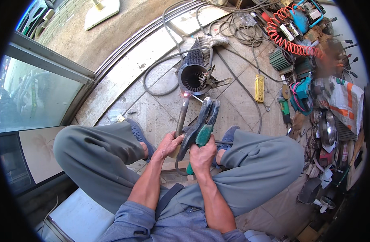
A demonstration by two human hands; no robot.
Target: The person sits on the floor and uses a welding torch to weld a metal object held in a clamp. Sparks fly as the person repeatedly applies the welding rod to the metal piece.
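Note:
My left hand (168,145) is closed around the near part of a grey metal rod (182,117), which slants away from me. At its far end is a small bright pinkish glow. In my right hand (203,155) is a welding electrode holder (204,136) with a green handle and dark jaws. A thin pale electrode (197,98) runs from the jaws towards the glowing tip. Just beyond the glow, an open dark metal cylinder (181,79) with ribs inside rests on the tiled floor. A metal clamp (222,82) grips or leans at its right side.
Cables (158,94) loop over the floor around the cylinder. To the right lie a yellow power strip (259,88), a green angle grinder (285,109), a teal power tool (303,89) and an orange coiled hose (275,34). A glass door (39,94) stands at left.

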